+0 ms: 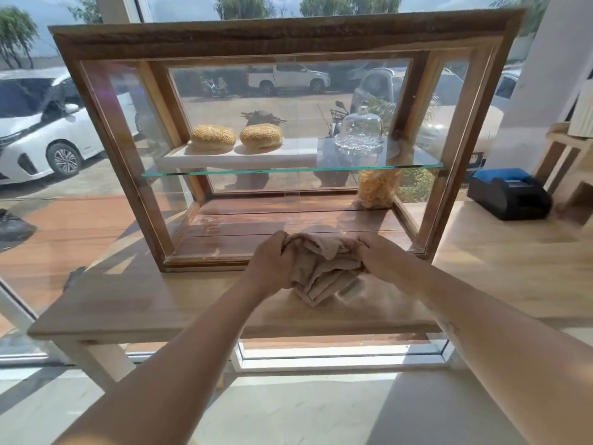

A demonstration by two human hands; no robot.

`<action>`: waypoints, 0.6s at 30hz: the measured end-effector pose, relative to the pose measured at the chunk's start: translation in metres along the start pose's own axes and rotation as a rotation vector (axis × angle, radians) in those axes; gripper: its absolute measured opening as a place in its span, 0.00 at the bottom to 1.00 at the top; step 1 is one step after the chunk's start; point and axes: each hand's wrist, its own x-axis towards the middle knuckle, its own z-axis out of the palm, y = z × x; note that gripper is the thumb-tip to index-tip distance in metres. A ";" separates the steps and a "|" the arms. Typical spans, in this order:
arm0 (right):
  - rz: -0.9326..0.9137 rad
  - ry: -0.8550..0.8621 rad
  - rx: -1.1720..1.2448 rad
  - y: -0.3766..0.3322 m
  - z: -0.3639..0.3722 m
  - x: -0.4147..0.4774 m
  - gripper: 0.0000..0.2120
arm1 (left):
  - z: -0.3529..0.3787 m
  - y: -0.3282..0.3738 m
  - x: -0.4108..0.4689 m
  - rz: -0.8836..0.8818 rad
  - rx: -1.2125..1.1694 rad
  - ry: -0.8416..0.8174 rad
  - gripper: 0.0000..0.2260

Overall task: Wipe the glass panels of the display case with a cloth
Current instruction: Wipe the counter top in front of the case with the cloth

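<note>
A wooden-framed display case (282, 40) with glass panels stands on a wooden table (154, 303) by a window. A beige cloth (321, 271) is bunched up just in front of the case's bottom edge. My left hand (272, 258) grips the cloth's left side and my right hand (382, 258) grips its right side. The cloth's lower folds hang down to the table top. Both hands are close to the lower front of the case.
Inside the case a glass shelf (224, 171) carries two seeded buns (213, 138) and a glass dome dish (361, 130); a bag of snacks (378, 187) stands below. A black receipt printer (510, 194) sits on the counter at right. Cars are parked outside the window.
</note>
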 end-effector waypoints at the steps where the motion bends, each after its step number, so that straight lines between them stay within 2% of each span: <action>1: 0.045 0.001 0.064 0.003 0.002 0.001 0.17 | 0.003 0.002 0.001 -0.071 -0.009 -0.004 0.12; 6: 0.354 -0.091 0.395 0.000 0.013 -0.007 0.32 | -0.002 0.000 -0.001 -0.422 -0.182 -0.068 0.20; 8: 0.385 -0.189 0.466 0.000 0.011 -0.013 0.35 | -0.006 -0.005 -0.002 -0.457 -0.188 -0.118 0.25; 10: 0.344 -0.268 0.341 -0.001 0.011 -0.020 0.28 | -0.006 -0.011 -0.003 -0.382 -0.068 -0.128 0.28; 12: 0.305 -0.243 0.035 0.001 0.011 -0.024 0.19 | 0.000 -0.014 -0.005 -0.287 0.100 -0.188 0.29; 14: 0.213 -0.182 -0.356 0.002 0.012 -0.024 0.13 | 0.010 -0.020 -0.009 -0.151 0.357 -0.152 0.23; 15: 0.180 -0.166 -0.479 0.004 0.014 -0.022 0.12 | 0.015 -0.023 -0.013 -0.061 0.480 -0.090 0.18; 18: 0.093 -0.101 -0.543 0.001 0.019 -0.022 0.12 | 0.029 -0.025 -0.026 0.260 0.600 0.101 0.08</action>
